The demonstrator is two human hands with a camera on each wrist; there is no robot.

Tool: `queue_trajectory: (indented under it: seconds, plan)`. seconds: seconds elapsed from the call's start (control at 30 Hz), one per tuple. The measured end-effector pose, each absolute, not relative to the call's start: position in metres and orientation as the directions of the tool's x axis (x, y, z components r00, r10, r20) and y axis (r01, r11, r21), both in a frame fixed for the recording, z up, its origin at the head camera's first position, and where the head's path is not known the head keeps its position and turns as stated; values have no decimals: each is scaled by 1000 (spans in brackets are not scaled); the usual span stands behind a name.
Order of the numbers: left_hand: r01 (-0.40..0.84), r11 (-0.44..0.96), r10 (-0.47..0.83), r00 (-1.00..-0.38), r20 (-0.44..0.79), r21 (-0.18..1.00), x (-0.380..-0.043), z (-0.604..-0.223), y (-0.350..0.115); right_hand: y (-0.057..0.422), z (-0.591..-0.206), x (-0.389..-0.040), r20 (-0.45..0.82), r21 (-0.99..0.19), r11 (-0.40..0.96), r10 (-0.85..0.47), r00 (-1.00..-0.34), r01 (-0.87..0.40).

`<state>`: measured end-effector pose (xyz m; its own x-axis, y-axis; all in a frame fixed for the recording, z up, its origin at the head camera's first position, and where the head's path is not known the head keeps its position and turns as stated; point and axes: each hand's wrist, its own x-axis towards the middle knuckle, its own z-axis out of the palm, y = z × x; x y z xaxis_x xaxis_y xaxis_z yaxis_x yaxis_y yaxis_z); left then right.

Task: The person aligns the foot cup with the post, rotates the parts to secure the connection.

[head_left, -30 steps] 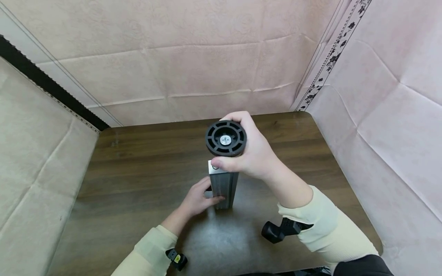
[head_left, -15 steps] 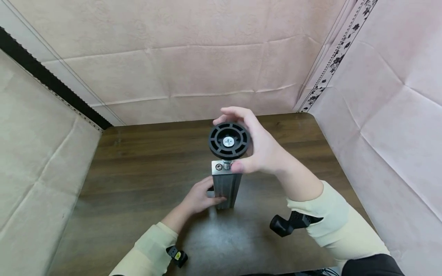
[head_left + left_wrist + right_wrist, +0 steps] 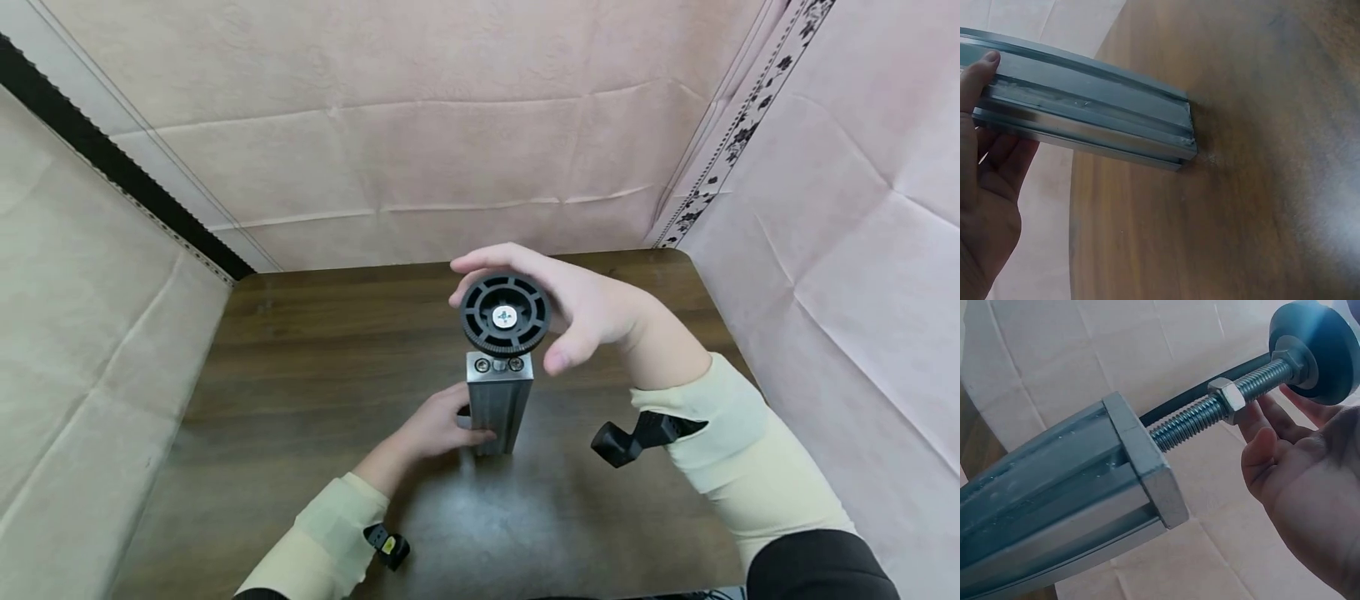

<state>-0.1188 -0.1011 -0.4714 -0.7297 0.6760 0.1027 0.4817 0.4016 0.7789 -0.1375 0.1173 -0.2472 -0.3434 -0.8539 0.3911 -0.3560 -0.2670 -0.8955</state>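
So nearest the wearer, the left hand [image 3: 442, 425] comes in at 9 o'clock to the aluminium profile [image 3: 501, 414] and grips it, thumb across the front. The profile's standing on end on the wood-look table [image 3: 337, 333], around 6 o'clock from view center. Up top, a threaded rod [image 3: 1191, 425] with a nut [image 3: 1227, 400] carries a black round foot [image 3: 506, 336]. Right hand [image 3: 577, 304] is at the foot's 3 o'clock, curved wide around it, can't tell if it's touching. Pale cloth [image 3: 465, 158] hangs past the table at 12.
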Motion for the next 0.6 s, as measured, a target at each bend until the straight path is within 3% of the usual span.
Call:
queue_trajectory:
  seconds: [0.4, 0.6]
  plan:
    - [459, 403, 702, -710, 55, 792, -125, -470, -100, 114, -246, -151, 331, -922, -268, -920, -209, -281]
    - [441, 403, 700, -713, 40, 802, -123, -468, -101, 111, -248, -156, 335, -914, -271, -924, -182, -302]
